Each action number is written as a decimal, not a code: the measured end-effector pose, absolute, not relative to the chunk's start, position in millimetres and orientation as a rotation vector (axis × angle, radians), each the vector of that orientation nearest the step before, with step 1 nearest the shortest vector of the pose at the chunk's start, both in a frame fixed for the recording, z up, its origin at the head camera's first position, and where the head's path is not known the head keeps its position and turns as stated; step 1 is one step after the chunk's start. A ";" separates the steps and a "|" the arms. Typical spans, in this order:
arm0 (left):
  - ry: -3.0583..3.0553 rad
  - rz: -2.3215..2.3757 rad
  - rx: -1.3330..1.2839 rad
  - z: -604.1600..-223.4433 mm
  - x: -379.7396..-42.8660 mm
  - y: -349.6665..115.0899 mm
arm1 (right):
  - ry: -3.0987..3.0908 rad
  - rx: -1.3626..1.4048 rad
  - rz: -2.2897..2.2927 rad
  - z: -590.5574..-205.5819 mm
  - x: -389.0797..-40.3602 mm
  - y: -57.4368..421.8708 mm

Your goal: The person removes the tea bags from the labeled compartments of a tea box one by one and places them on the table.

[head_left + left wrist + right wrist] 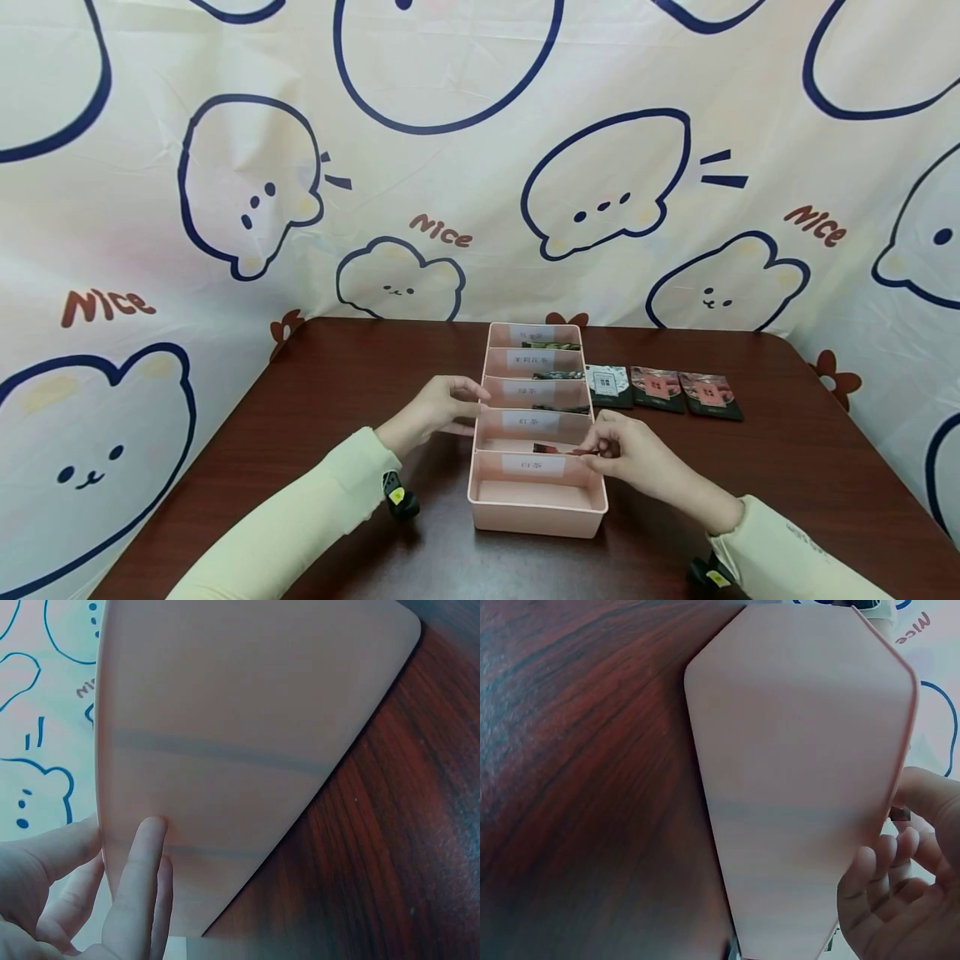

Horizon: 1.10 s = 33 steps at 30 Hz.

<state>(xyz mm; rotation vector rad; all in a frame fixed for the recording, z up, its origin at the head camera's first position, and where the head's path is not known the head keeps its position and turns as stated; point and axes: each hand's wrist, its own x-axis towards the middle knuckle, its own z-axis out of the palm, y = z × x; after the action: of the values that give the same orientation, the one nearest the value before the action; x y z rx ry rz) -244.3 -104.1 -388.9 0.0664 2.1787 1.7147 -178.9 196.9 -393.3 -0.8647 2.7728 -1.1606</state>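
A long pink storage box (536, 517) with several labelled compartments stands in front of me. My left hand (442, 404) is at its left side. In the left wrist view, fairly straight fingers (139, 885) rest against the outer wall, with the thumb side at the rim. Over the box's right rim, my right hand (622, 446) pinches a flat reddish tea packet (551, 448) in the second compartment from the near end. In the right wrist view, most of this packet is hidden behind the rim and the curled fingers (864, 866).
Three dark tea packets lie in a row right of the box: one with a pale label (609, 383), two with red labels (657, 387) (708, 392). Greenish packets (558, 375) stand in the farther compartments. A printed cloth (480, 167) hangs behind the brown table (375, 358).
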 end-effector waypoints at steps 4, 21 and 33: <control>2.184 1.714 0.076 -388.5 -244.1 -103.9 | 2.829 -0.857 -1.152 -391.3 -178.7 197.2; 2.176 1.711 0.064 -388.4 -244.5 -105.4 | 2.790 -0.901 -1.892 -329.6 -188.9 221.5; 2.182 1.700 0.068 -388.7 -245.4 -105.6 | 2.892 -0.578 -1.980 -324.9 -223.7 265.3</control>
<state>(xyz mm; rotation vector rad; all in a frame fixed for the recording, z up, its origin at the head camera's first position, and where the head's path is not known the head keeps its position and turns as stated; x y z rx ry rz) -245.4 -105.6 -388.7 0.0684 2.1820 1.6996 -223.7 265.3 -324.9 -0.5776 2.8921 -1.9802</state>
